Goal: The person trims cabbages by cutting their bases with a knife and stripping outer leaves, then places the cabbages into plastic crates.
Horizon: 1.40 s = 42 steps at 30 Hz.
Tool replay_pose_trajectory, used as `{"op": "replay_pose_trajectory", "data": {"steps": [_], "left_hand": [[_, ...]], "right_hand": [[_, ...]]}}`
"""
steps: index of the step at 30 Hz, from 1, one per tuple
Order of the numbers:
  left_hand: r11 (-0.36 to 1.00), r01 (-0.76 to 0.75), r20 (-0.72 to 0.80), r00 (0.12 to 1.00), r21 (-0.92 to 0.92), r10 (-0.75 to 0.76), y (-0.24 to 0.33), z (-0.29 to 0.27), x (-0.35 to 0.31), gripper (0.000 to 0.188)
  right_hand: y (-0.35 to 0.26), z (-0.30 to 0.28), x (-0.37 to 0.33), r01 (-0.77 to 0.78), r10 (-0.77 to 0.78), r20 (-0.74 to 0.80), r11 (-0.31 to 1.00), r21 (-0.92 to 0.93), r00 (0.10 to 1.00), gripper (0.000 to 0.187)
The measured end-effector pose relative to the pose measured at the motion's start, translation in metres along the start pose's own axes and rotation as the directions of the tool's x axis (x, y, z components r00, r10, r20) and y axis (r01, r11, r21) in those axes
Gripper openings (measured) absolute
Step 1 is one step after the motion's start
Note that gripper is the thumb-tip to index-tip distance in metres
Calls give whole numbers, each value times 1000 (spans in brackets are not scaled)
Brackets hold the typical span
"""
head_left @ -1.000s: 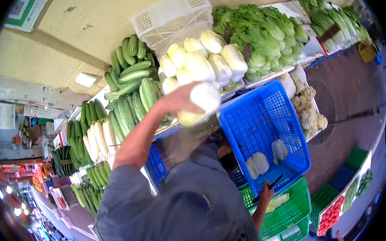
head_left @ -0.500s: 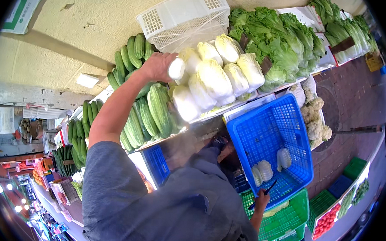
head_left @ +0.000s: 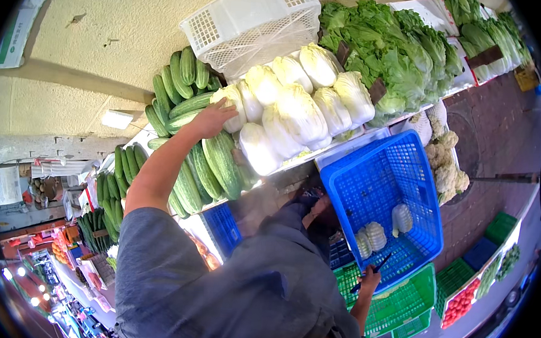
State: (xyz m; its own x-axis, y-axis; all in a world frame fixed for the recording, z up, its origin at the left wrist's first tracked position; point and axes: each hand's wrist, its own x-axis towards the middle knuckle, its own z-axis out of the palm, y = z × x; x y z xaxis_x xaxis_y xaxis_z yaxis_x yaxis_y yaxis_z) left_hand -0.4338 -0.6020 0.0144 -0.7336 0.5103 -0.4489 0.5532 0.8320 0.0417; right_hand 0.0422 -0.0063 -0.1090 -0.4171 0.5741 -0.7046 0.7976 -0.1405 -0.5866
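Observation:
My left hand (head_left: 211,119) is stretched out over the stall with its fingers spread. Its fingertips rest at the near side of a napa cabbage (head_left: 232,108), which lies at the left end of a pile of pale napa cabbages (head_left: 298,115). Green cucumbers (head_left: 220,163) lie just below and to the left of this hand. At the lower right, my right hand (head_left: 370,279) is closed around a dark-handled knife (head_left: 381,262), its blade over the near rim of a blue plastic crate (head_left: 380,194). A few white, netted vegetables (head_left: 375,235) sit inside that crate.
Behind the cabbages stands a white plastic basket (head_left: 254,28) against the wall. Leafy lettuce (head_left: 382,58) fills the stall to the right, with cauliflowers (head_left: 445,161) beside the blue crate. Green crates (head_left: 408,301) stand below it, and tomatoes (head_left: 460,303) lie farther right.
My left hand has let go of the napa cabbage, which now lies at the pile's left end, and has drawn slightly nearer. The right hand still holds the knife.

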Motion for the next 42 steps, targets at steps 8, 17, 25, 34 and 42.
{"op": "replay_pose_trajectory", "data": {"steps": [8, 17, 25, 34, 42], "left_hand": [[845, 329, 50, 939, -421, -340, 10, -21, 23, 50], [673, 655, -180, 658, -344, -732, -13, 37, 72, 57], [627, 658, 26, 698, -416, -716, -17, 35, 114, 52], [754, 245, -598, 483, -609, -640, 70, -65, 57, 48], [476, -126, 20, 957, -870, 290, 462, 0, 122, 44]], "right_hand": [[-9, 5, 1, -15, 13, -57, 999, -29, 998, 16], [-7, 1, -15, -12, 12, -85, 1000, 3, 996, 19], [26, -5, -35, -22, 26, -109, 999, 36, 994, 17], [7, 6, -49, -87, 115, -190, 985, 151, 975, 21], [30, -25, -68, -93, 193, -265, 933, 346, 945, 23]]}}
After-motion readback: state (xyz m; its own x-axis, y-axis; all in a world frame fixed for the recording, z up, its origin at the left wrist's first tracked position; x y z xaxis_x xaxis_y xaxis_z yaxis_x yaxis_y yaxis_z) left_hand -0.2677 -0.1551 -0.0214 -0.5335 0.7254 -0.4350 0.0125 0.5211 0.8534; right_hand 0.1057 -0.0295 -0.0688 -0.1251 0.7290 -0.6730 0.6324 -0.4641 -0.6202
